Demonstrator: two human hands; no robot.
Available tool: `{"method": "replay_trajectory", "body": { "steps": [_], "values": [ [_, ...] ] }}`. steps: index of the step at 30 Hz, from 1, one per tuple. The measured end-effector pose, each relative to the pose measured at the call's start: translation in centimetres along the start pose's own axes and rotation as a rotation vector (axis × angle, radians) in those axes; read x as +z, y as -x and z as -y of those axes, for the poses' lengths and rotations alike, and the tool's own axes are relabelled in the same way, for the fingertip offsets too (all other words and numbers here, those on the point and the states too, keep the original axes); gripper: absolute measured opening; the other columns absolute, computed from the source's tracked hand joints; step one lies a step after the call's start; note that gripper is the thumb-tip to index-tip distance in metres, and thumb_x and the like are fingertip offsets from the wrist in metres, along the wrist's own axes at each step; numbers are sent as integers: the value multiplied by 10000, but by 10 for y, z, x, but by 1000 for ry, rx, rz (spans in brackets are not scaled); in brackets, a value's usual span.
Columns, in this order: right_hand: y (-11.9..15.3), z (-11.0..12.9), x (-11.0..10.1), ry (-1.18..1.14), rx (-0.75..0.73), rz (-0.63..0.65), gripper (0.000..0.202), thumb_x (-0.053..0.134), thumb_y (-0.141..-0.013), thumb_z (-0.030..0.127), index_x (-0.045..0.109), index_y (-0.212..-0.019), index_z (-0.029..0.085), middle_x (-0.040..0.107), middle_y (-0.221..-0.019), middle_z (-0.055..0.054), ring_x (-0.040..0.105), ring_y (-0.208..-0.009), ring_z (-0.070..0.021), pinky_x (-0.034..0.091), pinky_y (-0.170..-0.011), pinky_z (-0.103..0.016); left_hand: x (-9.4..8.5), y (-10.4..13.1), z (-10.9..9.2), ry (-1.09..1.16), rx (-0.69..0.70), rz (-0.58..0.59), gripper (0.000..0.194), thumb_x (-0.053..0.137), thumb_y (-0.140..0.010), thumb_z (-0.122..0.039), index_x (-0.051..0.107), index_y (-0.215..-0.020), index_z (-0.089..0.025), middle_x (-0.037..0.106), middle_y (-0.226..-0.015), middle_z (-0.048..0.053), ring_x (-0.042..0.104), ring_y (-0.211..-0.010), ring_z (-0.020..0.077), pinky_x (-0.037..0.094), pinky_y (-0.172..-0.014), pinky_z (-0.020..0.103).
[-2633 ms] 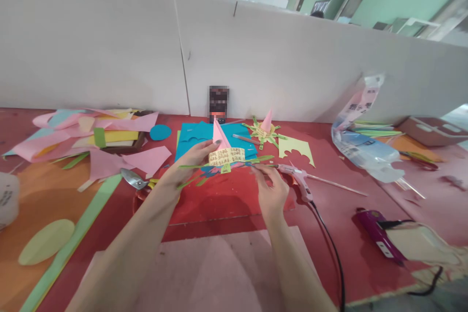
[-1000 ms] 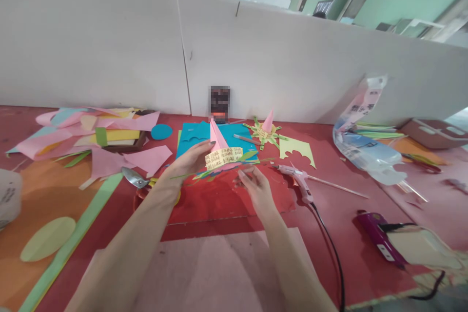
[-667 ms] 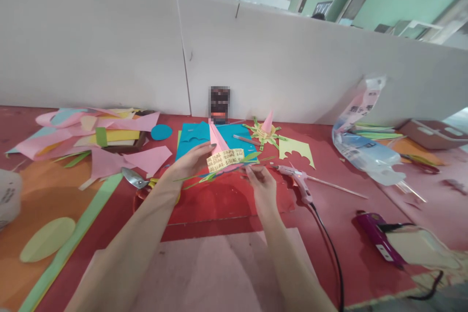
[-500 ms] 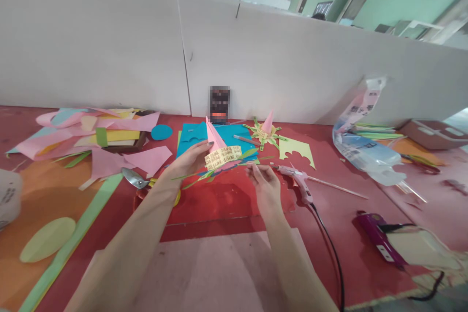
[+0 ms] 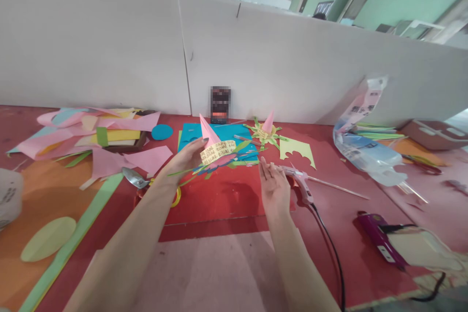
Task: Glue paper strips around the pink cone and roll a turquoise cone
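My left hand (image 5: 188,158) grips a paper party hat (image 5: 218,152), tilted above the table. It has a pink cone, a cream band with dark writing, and blue, pink and green petal shapes round its base. To its right, my right hand (image 5: 274,183) is held with its fingers stretched out and nothing in them. The pink glue gun (image 5: 302,186) lies right beside that hand, with its black cord running toward me. Behind it stands a second paper hat (image 5: 266,130), with a pink cone and green leaf shapes.
Blue paper (image 5: 192,132) and a pale yellow cut sheet (image 5: 298,151) lie behind my hands. Paper scraps (image 5: 69,129) heap at the left, near scissors (image 5: 134,179). A purple power strip (image 5: 378,239) and a plastic bag (image 5: 365,156) are at the right. A phone (image 5: 220,105) leans against the white partition.
My right hand has moved off the hat's edge, slightly right and down, and its fingers have opened. The hat in my left hand has shifted a little left.
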State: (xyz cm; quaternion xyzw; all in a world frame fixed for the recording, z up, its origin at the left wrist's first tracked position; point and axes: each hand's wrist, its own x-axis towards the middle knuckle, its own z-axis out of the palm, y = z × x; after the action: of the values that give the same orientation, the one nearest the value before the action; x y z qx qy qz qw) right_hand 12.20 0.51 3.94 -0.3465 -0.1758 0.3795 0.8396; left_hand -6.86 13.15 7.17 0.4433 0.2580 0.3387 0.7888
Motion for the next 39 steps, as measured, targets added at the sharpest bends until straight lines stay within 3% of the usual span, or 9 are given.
{"method": "replay_trajectory", "body": {
  "steps": [8,16,21,27,33,39],
  "values": [
    [0,3,3,38,-26,-6,85,625,-669,200,553,-625,205,604,-671,45,627,-817,-133,460,-868,-342,1,2,-1,-18,-9,-2,457,583,-735,-417,572,-1091,-130,696,-874,105,637,-596,189,504,-565,301],
    [8,4,11,240,-106,94,118,654,-694,218,538,-712,206,614,-671,32,619,-722,-130,499,-707,-311,5,5,-3,2,7,10,387,599,-741,-379,598,-1042,-136,689,-934,96,648,-836,216,506,-721,290],
    [17,3,21,391,-193,179,167,662,-704,206,520,-793,213,657,-674,14,640,-692,-152,503,-670,-315,7,6,-3,-22,0,26,416,600,-741,-378,582,-1084,-143,693,-925,104,651,-826,235,509,-685,306],
    [21,3,26,446,-34,268,404,677,-683,257,554,-1067,230,662,-655,21,651,-685,-172,524,-684,-347,12,7,-2,-24,-5,53,413,605,-743,-351,577,-1095,-136,690,-926,105,641,-866,247,491,-742,329],
    [18,1,23,558,-21,236,177,665,-683,289,675,-824,184,695,-726,-15,647,-681,-167,533,-691,-331,7,0,5,-103,8,66,436,634,-717,-365,582,-1096,-154,675,-995,93,618,-930,256,476,-740,316],
    [15,0,19,635,-57,118,139,639,-706,291,672,-744,161,696,-729,-25,646,-685,-164,534,-708,-316,5,-2,7,-168,40,80,421,627,-727,-377,591,-1102,-188,673,-1008,88,612,-936,244,461,-761,307]
  ]
}}
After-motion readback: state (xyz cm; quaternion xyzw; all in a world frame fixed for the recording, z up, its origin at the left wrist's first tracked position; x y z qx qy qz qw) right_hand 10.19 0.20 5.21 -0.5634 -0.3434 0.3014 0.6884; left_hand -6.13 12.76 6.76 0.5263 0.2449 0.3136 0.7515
